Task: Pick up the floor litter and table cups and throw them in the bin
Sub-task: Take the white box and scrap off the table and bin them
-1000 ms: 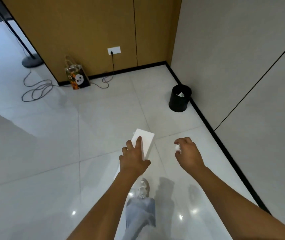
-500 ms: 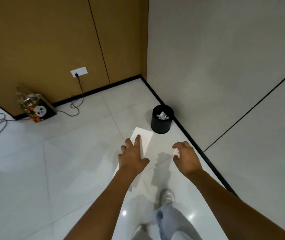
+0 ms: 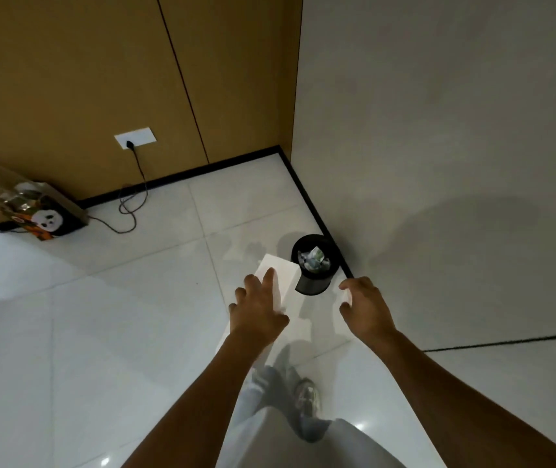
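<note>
Black and round, the bin (image 3: pixel 315 265) stands on the pale floor tiles (image 3: pixel 101 332) against the grey wall's dark skirting, at about twelve o'clock from the person and just beyond both hands; crumpled paper and wrappers fill its mouth. The left hand (image 3: pixel 259 305) grips a white box (image 3: pixel 280 275) from above, the forefinger stretched along its top and the thumb curled round its near side, with the box's far end just beside the bin at the bin's nine o'clock. The right hand (image 3: pixel 366 307), at four o'clock from the bin, has its fingers curled over a small white scrap (image 3: pixel 346 296), of which only a sliver shows. At ten o'clock a gift bag (image 3: pixel 38 211) printed with a white panda face leans against the tan wood wall; no writing on it can be read. A black cord (image 3: pixel 131 204) runs down from the white wall socket (image 3: pixel 135 138) and loops across the tiles. One shoe (image 3: pixel 307 396) shows below the arms
</note>
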The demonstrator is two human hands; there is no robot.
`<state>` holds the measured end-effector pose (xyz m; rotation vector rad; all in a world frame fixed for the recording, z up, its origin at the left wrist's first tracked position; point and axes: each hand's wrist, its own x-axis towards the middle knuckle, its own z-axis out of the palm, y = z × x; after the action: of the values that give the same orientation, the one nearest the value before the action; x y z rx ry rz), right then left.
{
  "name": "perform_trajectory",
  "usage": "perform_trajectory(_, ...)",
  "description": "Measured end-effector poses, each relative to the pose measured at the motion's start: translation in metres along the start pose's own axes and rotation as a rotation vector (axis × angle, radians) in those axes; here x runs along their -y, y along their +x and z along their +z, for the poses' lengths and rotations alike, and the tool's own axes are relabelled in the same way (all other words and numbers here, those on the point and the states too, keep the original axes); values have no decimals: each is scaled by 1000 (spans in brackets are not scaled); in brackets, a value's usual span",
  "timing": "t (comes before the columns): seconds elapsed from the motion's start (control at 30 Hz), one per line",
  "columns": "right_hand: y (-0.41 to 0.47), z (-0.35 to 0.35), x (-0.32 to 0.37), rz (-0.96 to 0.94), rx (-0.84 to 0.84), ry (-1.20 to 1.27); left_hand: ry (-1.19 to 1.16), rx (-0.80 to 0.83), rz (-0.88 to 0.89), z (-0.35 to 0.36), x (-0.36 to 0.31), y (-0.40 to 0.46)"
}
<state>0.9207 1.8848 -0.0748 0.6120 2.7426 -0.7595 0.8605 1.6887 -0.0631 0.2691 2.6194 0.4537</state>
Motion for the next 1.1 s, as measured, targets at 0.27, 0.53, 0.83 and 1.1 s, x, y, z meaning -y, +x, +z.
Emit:
perform_trajectory(0.27,152,12,-2,75,109,29,26,115,-27,3,-11,142)
perform_trajectory(0.53,287,32,-20,146,198,42,89,217,16,28,-30,273)
perform_trajectory(0.83,424,123,-80,194,302,49,50,222,-108,126,-22,393)
perform_trajectory(1.1,465,193,-149,258,428,9,14,295,-186,241,-19,423)
